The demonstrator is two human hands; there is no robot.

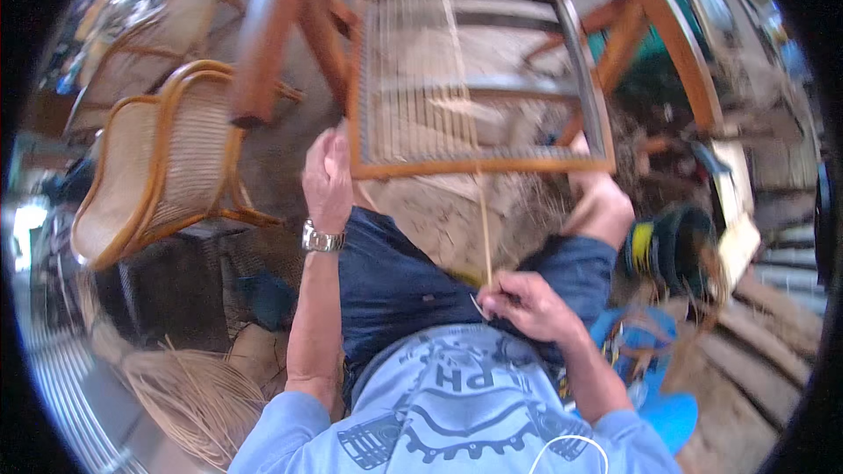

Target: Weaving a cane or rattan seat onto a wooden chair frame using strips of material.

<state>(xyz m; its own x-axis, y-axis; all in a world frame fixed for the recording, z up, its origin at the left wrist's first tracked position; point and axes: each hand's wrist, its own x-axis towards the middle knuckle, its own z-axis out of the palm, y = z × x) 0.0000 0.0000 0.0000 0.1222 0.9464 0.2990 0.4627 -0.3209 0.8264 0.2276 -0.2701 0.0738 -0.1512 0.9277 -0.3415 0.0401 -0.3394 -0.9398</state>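
Here, the right hand (pixel 534 305) has its thumb and fingers pinched together on a thin, pale cane strand (pixel 485 224), with a short, light end poking out at the left of the pinch. The left hand (pixel 327 177) is at the near left corner of a wooden seat frame (pixel 421 168), its fingers close to one another and lying along the outer side; whether they grip or merely touch the wood, I cannot tell. From the right hand the strand runs taut and nearly straight to the near rail of the frame, which lies beyond that hand and to the right of the left one. The frame is a brown, four-sided rim with a darker inner border. Thin tan strands (pixel 421 118) stretch from near to far across its left half, side by side, while the right half is open. Thick brown wooden bars (pixel 672 39) rise at its left and right, blurred on the left. Farther out, a woven-backed chair (pixel 198 136) stands to the left, a loose bundle of cane (pixel 198 395) lies near left, and a dark container with a yellow band (pixel 644 248) sits to the right.
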